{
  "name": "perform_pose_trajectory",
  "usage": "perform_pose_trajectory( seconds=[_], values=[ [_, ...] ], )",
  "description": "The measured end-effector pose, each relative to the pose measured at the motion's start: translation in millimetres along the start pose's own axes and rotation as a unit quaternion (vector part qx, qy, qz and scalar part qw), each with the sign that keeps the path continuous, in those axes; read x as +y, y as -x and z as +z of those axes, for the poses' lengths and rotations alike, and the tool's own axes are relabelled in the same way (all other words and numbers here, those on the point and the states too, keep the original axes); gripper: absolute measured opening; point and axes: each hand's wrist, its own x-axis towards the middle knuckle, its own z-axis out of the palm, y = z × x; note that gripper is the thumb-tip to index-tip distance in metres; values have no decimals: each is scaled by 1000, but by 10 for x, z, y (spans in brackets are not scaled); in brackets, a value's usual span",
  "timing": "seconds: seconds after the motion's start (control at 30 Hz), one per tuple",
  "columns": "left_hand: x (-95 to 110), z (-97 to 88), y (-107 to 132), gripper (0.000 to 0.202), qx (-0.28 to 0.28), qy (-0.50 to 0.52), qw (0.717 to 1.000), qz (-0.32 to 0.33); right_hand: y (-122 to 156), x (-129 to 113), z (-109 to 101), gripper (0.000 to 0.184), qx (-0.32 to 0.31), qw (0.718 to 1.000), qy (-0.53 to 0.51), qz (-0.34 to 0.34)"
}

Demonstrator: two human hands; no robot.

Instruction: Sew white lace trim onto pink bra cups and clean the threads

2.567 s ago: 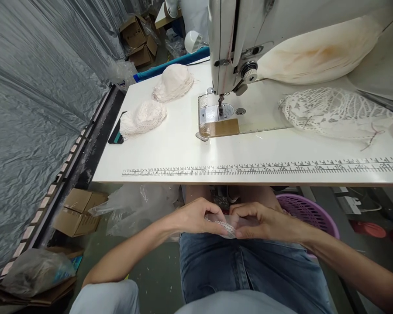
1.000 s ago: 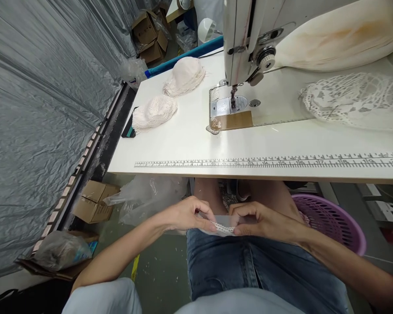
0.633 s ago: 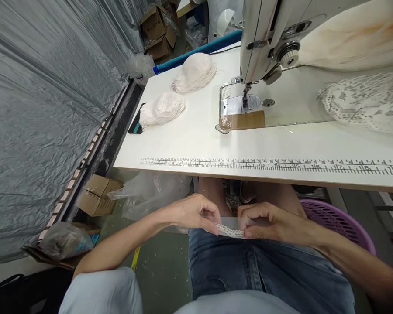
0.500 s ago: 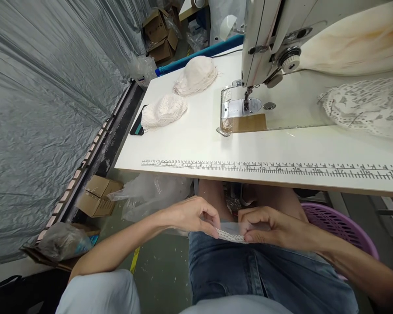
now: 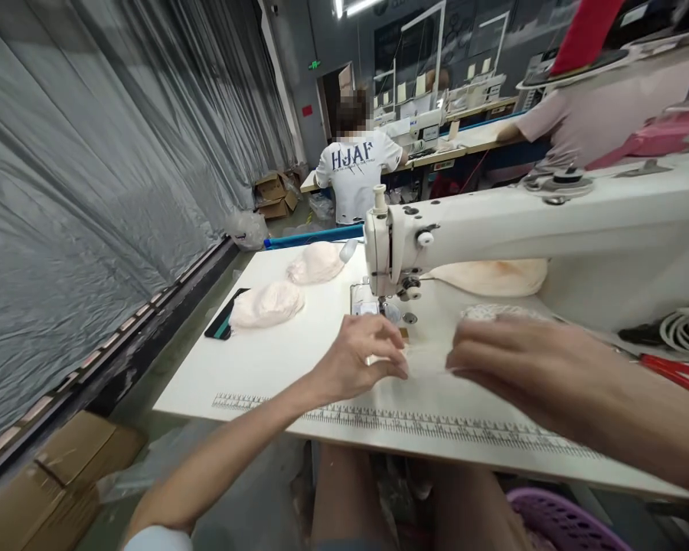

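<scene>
Pale cloth pieces (image 5: 268, 304) sit by the table's (image 5: 298, 369) left edge; beyond its far edge, a white shirt (image 5: 353, 187) reads "HJAF". Your left hand (image 5: 367, 356) pinches a blurred sheer strip (image 5: 428, 366) above the near edge; blur hides whether your right hand (image 5: 511, 356) grips it.

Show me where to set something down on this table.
Bare: white tabletop between the front cream fabric pile and the printed ruler, left of the left hand. Crowded: before the needle plate, where that hand, the right hand and blurred sheer fabric are; farther right, lace and red-handled scissors.
</scene>
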Motion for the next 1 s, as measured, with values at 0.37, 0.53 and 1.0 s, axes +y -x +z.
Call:
perform_pose_trajectory(
  seconds=[0.37, 0.53, 1.0],
  values=[
    [-587, 391, 193, 4, -57, -68, 996, -2, -122, 320, 493, 22, -88, 988, -123, 43],
    [-589, 333, 171, 7, -93, -78, 993, -7, -380, 478, 800, 17, 3, 999, -12, 30],
    [-516, 128, 293, 21, -176, -202, 961, 72, -223, 354, 907, 23, -12, 997, -45, -55]
  ],
)
